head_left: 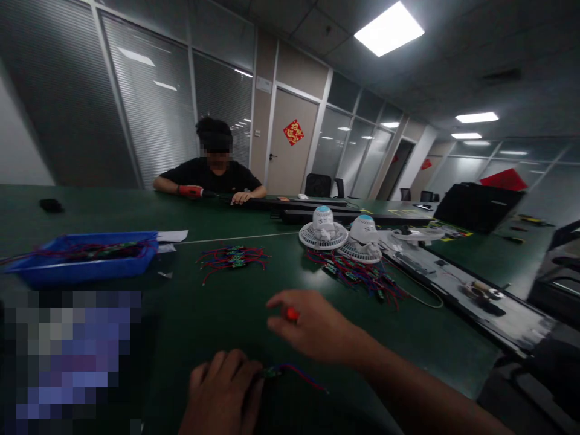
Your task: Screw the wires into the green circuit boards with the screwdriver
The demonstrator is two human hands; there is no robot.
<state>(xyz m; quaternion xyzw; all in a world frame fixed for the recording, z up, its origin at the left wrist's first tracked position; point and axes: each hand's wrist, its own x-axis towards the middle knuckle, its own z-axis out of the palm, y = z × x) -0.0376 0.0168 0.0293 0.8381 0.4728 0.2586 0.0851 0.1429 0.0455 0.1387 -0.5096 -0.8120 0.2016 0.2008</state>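
Observation:
My left hand (224,393) rests near the table's front edge with its fingers curled, pressing down on a small wire lead (294,373) with red and blue strands that trails out to the right. My right hand (308,323) hovers above the green table (217,314), fingers pinched round a small red piece (292,313). A loose bundle of red and blue wire leads (233,257) lies further out in the middle of the table. A bigger heap of the same wire leads (357,272) lies to the right, in front of two small white fans (342,232).
A blue tray (81,257) holding more wires stands at the left. Another person sits at the far side with both hands on the table. Long black and grey fixtures (471,293) run along the right. A blurred patch covers the lower left.

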